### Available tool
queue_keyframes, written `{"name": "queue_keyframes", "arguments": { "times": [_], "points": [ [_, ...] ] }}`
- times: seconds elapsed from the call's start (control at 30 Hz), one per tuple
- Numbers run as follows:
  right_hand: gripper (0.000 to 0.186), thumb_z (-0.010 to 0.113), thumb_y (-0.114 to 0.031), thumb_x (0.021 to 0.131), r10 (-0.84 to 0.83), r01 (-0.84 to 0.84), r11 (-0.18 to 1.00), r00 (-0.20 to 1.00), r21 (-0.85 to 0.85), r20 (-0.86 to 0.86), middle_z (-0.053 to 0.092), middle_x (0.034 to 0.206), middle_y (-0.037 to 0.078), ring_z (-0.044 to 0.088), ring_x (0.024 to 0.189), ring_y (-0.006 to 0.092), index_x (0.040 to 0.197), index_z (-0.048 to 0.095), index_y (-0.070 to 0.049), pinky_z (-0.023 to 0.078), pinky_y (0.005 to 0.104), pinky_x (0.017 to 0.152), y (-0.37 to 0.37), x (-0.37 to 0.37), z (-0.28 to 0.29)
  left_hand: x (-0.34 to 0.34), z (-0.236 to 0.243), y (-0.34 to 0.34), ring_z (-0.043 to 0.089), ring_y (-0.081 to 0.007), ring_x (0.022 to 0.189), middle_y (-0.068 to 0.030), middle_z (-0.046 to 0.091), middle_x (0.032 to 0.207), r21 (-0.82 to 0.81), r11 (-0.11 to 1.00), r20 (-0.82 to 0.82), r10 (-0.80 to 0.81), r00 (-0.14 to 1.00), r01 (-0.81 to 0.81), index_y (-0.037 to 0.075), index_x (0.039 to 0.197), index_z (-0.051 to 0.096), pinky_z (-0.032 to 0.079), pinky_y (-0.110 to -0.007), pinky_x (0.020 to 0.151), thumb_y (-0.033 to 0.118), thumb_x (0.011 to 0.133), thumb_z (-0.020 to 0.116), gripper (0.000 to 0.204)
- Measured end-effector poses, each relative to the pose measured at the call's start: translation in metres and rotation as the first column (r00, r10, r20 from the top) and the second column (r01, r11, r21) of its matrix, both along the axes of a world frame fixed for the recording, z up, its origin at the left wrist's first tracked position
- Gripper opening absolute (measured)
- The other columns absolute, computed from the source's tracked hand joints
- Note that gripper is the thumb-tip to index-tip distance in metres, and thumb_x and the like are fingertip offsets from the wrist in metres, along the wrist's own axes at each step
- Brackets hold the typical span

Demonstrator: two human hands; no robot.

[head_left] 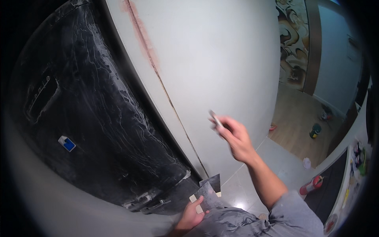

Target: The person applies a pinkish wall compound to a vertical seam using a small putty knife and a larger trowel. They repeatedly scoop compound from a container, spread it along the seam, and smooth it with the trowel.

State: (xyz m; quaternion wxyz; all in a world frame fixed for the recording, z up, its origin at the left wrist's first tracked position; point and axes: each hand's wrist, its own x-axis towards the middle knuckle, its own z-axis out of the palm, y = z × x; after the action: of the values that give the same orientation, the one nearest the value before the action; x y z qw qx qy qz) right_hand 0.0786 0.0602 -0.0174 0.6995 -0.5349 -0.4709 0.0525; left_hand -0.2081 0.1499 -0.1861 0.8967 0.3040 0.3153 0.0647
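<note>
My left hand (191, 216) is closed on a putty knife (208, 194) with a flat grey blade and a cream handle edge. Behind that blade shows a second, darker blade (214, 182), also with a cream edge. Raised in front of the white wall panel (221, 51), my right hand (235, 138) pinches a small slim object (216, 119), pale with a dark end. Motion blurs it, so its kind is unclear. A long narrow crack (177, 114) runs slantwise down the panel, left of that hand. Pinkish filler (142, 37) is smeared around its upper part.
On the left stands a dark, dusty surface (90, 102), like a fridge door, with a small blue-and-white item (67, 143) on it. To the right are a red fire extinguisher (311, 185), a dark green can (315, 130) on the wooden floor and a cluttered ledge (347, 189).
</note>
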Motion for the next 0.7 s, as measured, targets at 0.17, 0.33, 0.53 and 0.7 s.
{"name": "queue_keyframes", "arguments": {
  "times": [0.17, 0.33, 0.53, 0.7],
  "points": [
    [0.029, 0.07, -0.013, 0.102, -0.305, 0.273, 0.935, 0.944, 0.226, 0.125, 0.065, 0.093, 0.007, 0.062, 0.086, 0.013, 0.127, 0.076, -0.001, 0.053, 0.0293, 0.077, 0.104, -0.028, 0.126, -0.043, 0.0, 0.065, 0.066, -0.0212, 0.111, 0.001, 0.071, 0.119, 0.016, 0.999, -0.03, -0.037, 0.999, 0.037, 0.022, 0.128, 0.065, 0.048, -0.046, 0.081, 0.028, 0.108, 0.066, 0.021],
    [0.03, 0.078, -0.01, 0.091, -0.566, 0.463, 0.796, 0.798, 0.39, 0.207, 0.073, 0.089, 0.014, 0.071, 0.077, 0.0183, 0.119, 0.082, -0.003, 0.057, 0.0309, 0.074, 0.144, -0.022, 0.161, -0.066, -0.004, 0.107, 0.067, -0.0208, 0.11, 0.0016, 0.072, 0.117, 0.015, 1.0, 0.02, 0.017, 1.0, -0.017, 0.022, 0.126, 0.066, 0.049, -0.045, 0.08, 0.028, 0.106, 0.067, 0.021],
    [0.032, 0.082, -0.012, 0.088, -0.578, 0.452, 0.774, 0.79, 0.444, 0.203, 0.074, 0.089, 0.011, 0.071, 0.074, 0.0149, 0.118, 0.082, -0.002, 0.056, 0.0296, 0.071, 0.158, -0.012, 0.172, -0.081, 0.0, 0.142, 0.068, -0.0212, 0.106, -0.0003, 0.074, 0.115, 0.062, 0.998, 0.048, 0.001, 0.999, -0.004, 0.019, 0.128, 0.067, 0.049, -0.042, 0.078, 0.028, 0.106, 0.066, 0.023],
    [0.032, 0.082, -0.015, 0.088, -0.595, 0.473, 0.777, 0.767, 0.416, 0.241, 0.073, 0.087, 0.007, 0.063, 0.068, 0.0108, 0.119, 0.083, -0.005, 0.054, 0.0273, 0.066, 0.162, -0.015, 0.175, -0.076, 0.006, 0.16, 0.068, -0.022, 0.106, -0.0025, 0.074, 0.116, 0.103, 0.993, 0.061, -0.07, 0.996, 0.064, 0.016, 0.129, 0.066, 0.05, -0.042, 0.077, 0.029, 0.108, 0.064, 0.026]
  ]
}}
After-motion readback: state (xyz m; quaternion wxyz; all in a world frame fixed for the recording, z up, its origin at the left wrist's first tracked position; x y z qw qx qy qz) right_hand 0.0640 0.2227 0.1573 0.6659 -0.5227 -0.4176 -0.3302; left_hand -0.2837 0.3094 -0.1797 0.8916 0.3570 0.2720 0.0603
